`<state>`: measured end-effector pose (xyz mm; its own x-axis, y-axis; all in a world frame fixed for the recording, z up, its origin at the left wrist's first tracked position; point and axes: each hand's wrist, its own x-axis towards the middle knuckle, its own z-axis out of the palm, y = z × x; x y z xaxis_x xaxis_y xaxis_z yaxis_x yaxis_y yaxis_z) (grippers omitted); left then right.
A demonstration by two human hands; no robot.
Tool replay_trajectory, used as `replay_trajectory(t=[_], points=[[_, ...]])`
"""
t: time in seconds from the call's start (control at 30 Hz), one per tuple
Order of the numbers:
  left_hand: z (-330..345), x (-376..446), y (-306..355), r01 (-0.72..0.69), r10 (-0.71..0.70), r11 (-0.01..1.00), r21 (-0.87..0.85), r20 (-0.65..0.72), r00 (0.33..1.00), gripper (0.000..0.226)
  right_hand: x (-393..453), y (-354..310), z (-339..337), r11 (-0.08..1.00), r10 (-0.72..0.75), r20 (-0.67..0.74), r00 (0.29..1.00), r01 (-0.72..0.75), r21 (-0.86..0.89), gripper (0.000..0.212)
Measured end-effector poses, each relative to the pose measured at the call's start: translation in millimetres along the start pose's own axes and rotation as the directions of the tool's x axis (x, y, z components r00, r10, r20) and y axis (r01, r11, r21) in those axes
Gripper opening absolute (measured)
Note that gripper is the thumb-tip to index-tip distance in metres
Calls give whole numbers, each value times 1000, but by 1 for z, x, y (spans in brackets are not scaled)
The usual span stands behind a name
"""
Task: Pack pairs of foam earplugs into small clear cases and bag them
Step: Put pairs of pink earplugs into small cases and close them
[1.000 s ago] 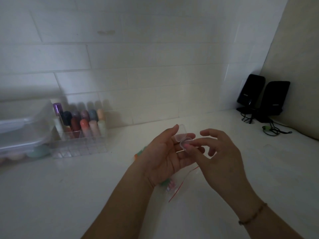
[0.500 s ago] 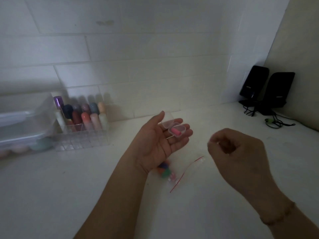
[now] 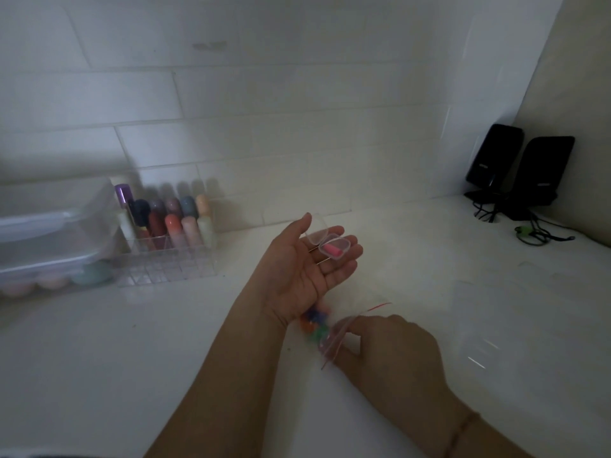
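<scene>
Desk, white, smooth and faintly glossy, fills the dim lower view and runs back to a wall of large pale tiles, with a beige side wall closing the right-hand corner.

Nearest, the right hand lies knuckles up on the desk, a thin cord bracelet at its wrist. Its fingertips curl onto the mouth of a clear zip bag with a red seal line; whether its grip pinches the film or only presses it is blurred and I cannot tell. Inside the bag sit blurred foam earplugs in orange, blue and green, partly tucked under the left wrist.

Just beyond, the left hand is held palm up, its grip spread flat. On its fingers rests a small clear case, rounded at the corners, hinged lid swung open, with one pink earplug lying in the base.

Further left stands a clear gridded organiser holding matte rounded tubes in pastel and dark colours. Beside it stacked translucent lidded boxes show pale egg-like shapes beneath.

Far right, two black slab-shaped speakers lean in the corner, tangled cables trailing onto the desk.
</scene>
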<state>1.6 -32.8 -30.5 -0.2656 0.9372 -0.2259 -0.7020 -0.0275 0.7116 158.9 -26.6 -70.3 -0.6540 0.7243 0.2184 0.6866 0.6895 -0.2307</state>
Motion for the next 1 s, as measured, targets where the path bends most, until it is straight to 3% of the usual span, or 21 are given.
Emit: replay_trajectory(t=[0.07,0.2,0.27,0.37,0.5,0.57,0.67,0.77,0.87,1.0], points=[[0,0,0,3,-3,1000,4,0,1000,57,2,-1,-2,1000,-1,-2,1000,1,-9,38],[1,-1,-1,2,-2,1000,3,4,1000,59,4,21,-26,990,49,-18,999,-46,133,26],[2,-2,-2,4,-4,1000,11,10,1000,59,7,38,-46,927,32,82,996,-61,369,24],[5,-2,-4,16,-18,999,37,33,999,58,15,55,-66,535,-28,192,981,-148,832,24],[12,-3,-11,57,-65,994,91,87,994,62,25,69,-58,131,-14,140,990,-137,982,50],[15,-3,-15,77,-91,991,112,118,989,64,27,71,-56,31,54,111,992,-113,993,49],[18,-4,-19,93,-116,985,148,155,981,62,27,73,-60,29,148,46,988,-51,998,20],[20,-5,-22,105,-137,978,178,177,975,62,25,70,-62,36,142,3,990,-8,999,24],[20,-6,-22,114,-152,976,186,206,967,60,23,62,-62,230,135,-73,988,40,972,23],[19,-6,-23,122,-176,969,214,257,950,60,20,55,-58,537,191,-277,942,136,833,19]])
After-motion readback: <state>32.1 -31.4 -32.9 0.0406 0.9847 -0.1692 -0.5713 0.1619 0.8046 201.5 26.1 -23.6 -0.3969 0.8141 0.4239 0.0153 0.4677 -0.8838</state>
